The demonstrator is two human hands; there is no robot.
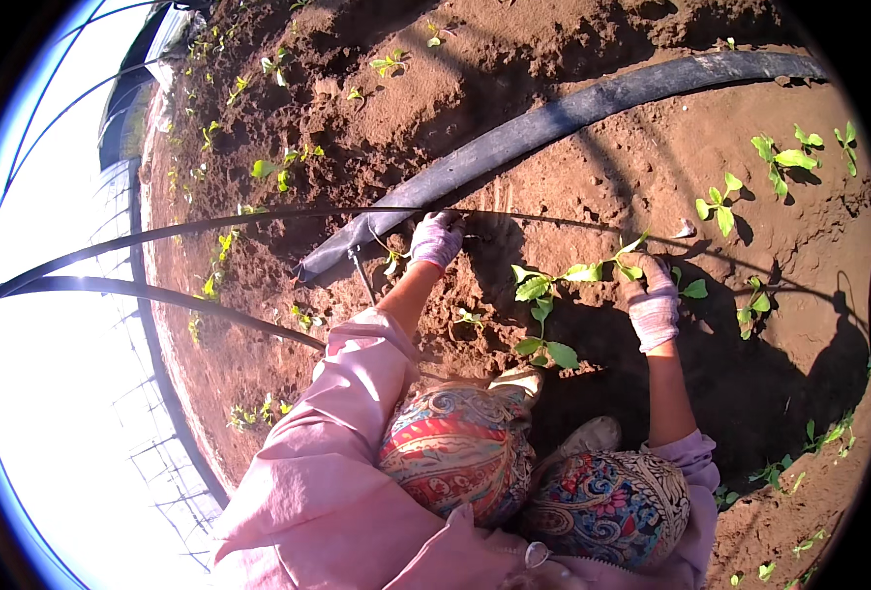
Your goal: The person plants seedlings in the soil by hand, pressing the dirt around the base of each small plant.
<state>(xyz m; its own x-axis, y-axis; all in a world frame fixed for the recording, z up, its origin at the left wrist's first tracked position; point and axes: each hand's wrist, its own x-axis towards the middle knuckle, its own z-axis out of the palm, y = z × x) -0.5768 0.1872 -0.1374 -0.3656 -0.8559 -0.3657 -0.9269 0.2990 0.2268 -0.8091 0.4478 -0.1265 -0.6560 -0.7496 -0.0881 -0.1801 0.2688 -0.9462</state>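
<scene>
My left hand [436,242], in a pale knit glove, reaches down to the soil next to a flat black hose [479,162]. Its fingertips are in shade, so I cannot tell whether they hold anything. A thin seedling [393,255] grows just left of that wrist. My right hand [653,299], gloved alike with a soil-stained palm, is low over the ground. Leaves of a green seedling [627,258] touch or lie beside its fingertips; its grip is hidden. Larger leafy seedlings [542,287] stand between my hands.
Black hoop rods [184,225] cross at the left, one passing over my left hand. A thin metal rod [362,274] stands by the left forearm. Young plants [723,206] grow at right and in the rough soil [317,110] at upper left. Wire mesh [147,450] borders the left side.
</scene>
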